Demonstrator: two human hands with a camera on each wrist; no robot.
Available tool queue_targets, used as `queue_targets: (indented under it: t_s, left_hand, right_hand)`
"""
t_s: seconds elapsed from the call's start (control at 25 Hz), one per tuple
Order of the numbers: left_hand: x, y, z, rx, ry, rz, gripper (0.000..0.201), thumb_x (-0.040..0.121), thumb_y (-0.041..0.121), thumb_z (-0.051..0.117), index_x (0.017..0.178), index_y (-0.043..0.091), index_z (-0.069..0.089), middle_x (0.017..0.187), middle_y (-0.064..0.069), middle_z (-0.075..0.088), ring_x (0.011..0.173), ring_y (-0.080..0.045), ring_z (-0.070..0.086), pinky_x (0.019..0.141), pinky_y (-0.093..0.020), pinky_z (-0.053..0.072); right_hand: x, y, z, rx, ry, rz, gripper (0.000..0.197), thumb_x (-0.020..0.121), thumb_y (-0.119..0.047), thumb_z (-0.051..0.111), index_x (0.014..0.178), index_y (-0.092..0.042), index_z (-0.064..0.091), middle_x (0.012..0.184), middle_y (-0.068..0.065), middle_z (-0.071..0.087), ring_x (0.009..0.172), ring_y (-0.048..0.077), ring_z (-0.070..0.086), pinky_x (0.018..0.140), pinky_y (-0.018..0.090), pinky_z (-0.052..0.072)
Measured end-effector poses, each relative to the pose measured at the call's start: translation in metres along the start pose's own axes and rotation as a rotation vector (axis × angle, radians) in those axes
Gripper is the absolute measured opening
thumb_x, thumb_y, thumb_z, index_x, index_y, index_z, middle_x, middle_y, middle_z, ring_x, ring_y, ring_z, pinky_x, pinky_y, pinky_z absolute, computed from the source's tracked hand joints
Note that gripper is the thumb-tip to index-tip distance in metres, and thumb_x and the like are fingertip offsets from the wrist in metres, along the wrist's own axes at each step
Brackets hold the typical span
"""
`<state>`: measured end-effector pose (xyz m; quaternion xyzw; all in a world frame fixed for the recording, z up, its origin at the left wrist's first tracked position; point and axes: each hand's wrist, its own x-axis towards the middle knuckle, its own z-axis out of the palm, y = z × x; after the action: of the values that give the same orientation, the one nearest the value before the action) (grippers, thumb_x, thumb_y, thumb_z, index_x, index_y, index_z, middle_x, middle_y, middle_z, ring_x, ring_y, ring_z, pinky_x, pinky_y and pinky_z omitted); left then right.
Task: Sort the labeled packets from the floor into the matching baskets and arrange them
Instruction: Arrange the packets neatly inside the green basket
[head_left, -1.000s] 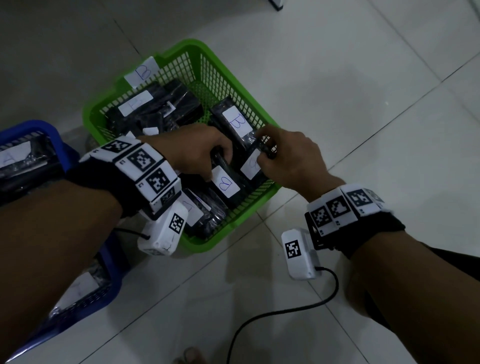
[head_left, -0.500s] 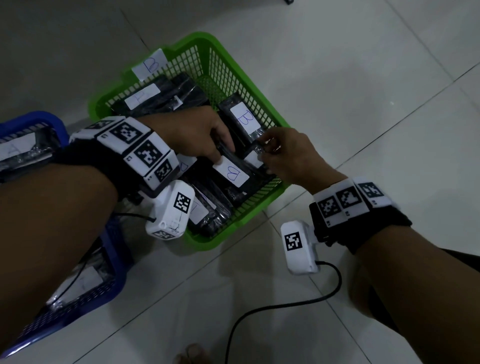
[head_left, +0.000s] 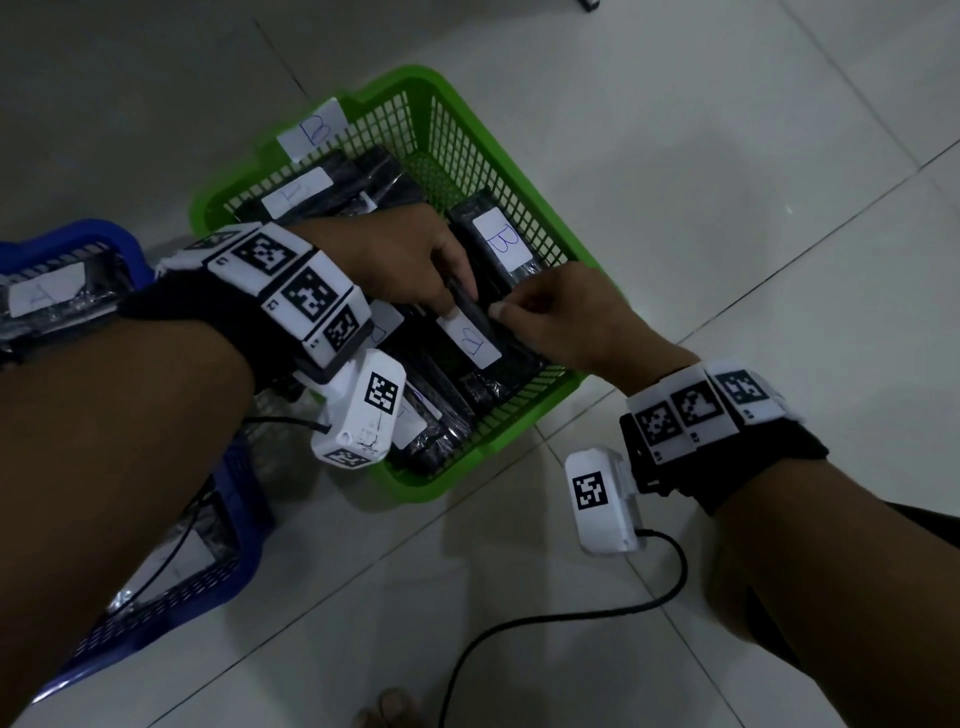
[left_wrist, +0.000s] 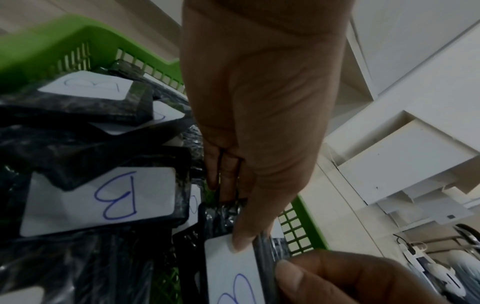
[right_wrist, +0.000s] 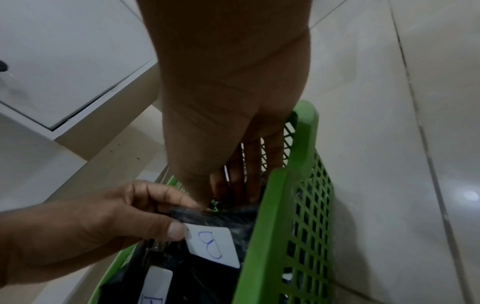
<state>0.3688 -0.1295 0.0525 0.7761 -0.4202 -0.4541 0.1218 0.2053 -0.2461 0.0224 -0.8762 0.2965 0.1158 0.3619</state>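
Observation:
A green mesh basket (head_left: 519, 171) tagged B (head_left: 311, 130) holds several black wrapped packets with white B labels. Both hands grip one of them, the B packet (head_left: 470, 340), lying near the basket's right wall. My left hand (head_left: 441, 291) pinches its far end, thumb (left_wrist: 241, 244) on the label (left_wrist: 228, 267) and fingers down its left side. My right hand (head_left: 514, 306) holds the same end from the right, thumb (right_wrist: 201, 202) on the wrap and fingers (right_wrist: 250, 174) down behind it. Another B packet (head_left: 498, 239) lies just beyond. More labeled packets (left_wrist: 98, 197) are stacked to the left.
A blue basket (head_left: 119, 244) stands at the left with an A-labeled packet (head_left: 47, 291) in it. A black cable (head_left: 571, 618) runs over the pale tiled floor (head_left: 727, 156). Toes (head_left: 389, 706) show at the bottom edge. White furniture (left_wrist: 402, 164) stands nearby.
The packet's B label has come out from under my left hand and the packet lies flatter. A second small label by my right thumb is no longer visible.

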Motion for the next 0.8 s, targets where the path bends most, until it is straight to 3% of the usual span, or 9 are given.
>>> queue_targets:
  t_s: [0.12, 0.24, 0.28, 0.36, 0.44, 0.6, 0.72, 0.8]
  left_hand:
    - [0.0, -0.002, 0.0, -0.117, 0.029, -0.008, 0.023, 0.08, 0.02, 0.078, 0.102, 0.026, 0.073, 0.089, 0.005, 0.074, 0.082, -0.01, 0.067, 0.069, -0.019, 0.053]
    - [-0.001, -0.001, 0.001, -0.223, 0.059, -0.03, 0.038, 0.076, 0.019, 0.082, 0.11, 0.024, 0.067, 0.089, 0.008, 0.07, 0.077, -0.006, 0.067, 0.054, -0.01, 0.047]
    - [-0.002, 0.0, 0.002, -0.233, 0.057, -0.039, 0.047, 0.072, 0.018, 0.085, 0.113, 0.025, 0.064, 0.091, 0.009, 0.068, 0.078, -0.004, 0.066, 0.054, -0.01, 0.047]
    - [-0.002, 0.002, 0.005, -0.192, 0.044, -0.04, 0.063, 0.064, 0.016, 0.089, 0.119, 0.024, 0.06, 0.099, 0.009, 0.066, 0.088, -0.007, 0.065, 0.068, -0.02, 0.054]
    - [0.0, 0.003, 0.011, -0.052, 0.06, -0.006, 0.071, 0.06, 0.019, 0.092, 0.123, 0.018, 0.059, 0.106, 0.005, 0.064, 0.098, -0.015, 0.062, 0.085, -0.03, 0.053]
    - [0.008, -0.003, 0.024, 0.161, 0.118, 0.037, 0.068, 0.057, 0.036, 0.092, 0.115, 0.017, 0.063, 0.103, 0.004, 0.068, 0.094, -0.017, 0.063, 0.076, -0.026, 0.046]
    - [0.013, -0.009, 0.033, 0.226, 0.082, 0.056, 0.055, 0.059, 0.057, 0.084, 0.102, 0.025, 0.071, 0.094, 0.01, 0.07, 0.09, -0.013, 0.064, 0.077, -0.029, 0.052]
    - [0.016, -0.008, 0.039, 0.257, 0.109, 0.078, 0.046, 0.062, 0.061, 0.08, 0.093, 0.028, 0.074, 0.091, 0.011, 0.069, 0.088, -0.012, 0.064, 0.075, -0.028, 0.051]
  right_hand:
    - [-0.001, 0.002, 0.005, 0.224, -0.057, 0.001, 0.017, 0.082, -0.038, 0.075, 0.088, -0.023, 0.074, 0.079, -0.004, 0.073, 0.07, 0.006, 0.064, 0.07, 0.023, 0.05]
    - [0.001, 0.006, -0.001, 0.335, -0.04, 0.004, 0.013, 0.084, -0.028, 0.075, 0.089, -0.016, 0.071, 0.079, 0.004, 0.071, 0.065, 0.009, 0.059, 0.067, 0.027, 0.048]
    - [0.003, 0.008, -0.004, 0.31, -0.039, -0.003, 0.012, 0.086, -0.026, 0.073, 0.089, -0.015, 0.07, 0.081, 0.004, 0.071, 0.066, 0.01, 0.06, 0.067, 0.027, 0.049]
    - [0.005, 0.012, -0.009, 0.263, 0.014, -0.017, 0.01, 0.088, -0.026, 0.068, 0.09, -0.017, 0.069, 0.084, 0.001, 0.072, 0.073, 0.013, 0.064, 0.069, 0.029, 0.052]
    - [0.006, 0.018, -0.012, 0.231, 0.117, -0.03, 0.01, 0.088, -0.026, 0.065, 0.092, -0.018, 0.069, 0.086, -0.003, 0.071, 0.075, 0.011, 0.064, 0.069, 0.022, 0.048]
    - [0.005, 0.021, -0.011, 0.209, 0.327, -0.094, 0.008, 0.088, -0.022, 0.063, 0.093, -0.019, 0.068, 0.083, -0.008, 0.067, 0.071, 0.003, 0.061, 0.061, 0.002, 0.038]
    - [0.004, 0.024, -0.008, 0.306, 0.46, -0.112, 0.012, 0.089, -0.018, 0.061, 0.096, -0.016, 0.07, 0.082, -0.01, 0.065, 0.071, -0.001, 0.061, 0.063, 0.004, 0.042]
    - [0.004, 0.027, -0.007, 0.369, 0.543, -0.093, 0.012, 0.089, -0.017, 0.061, 0.096, -0.015, 0.07, 0.082, -0.012, 0.066, 0.074, 0.0, 0.064, 0.065, 0.01, 0.048]
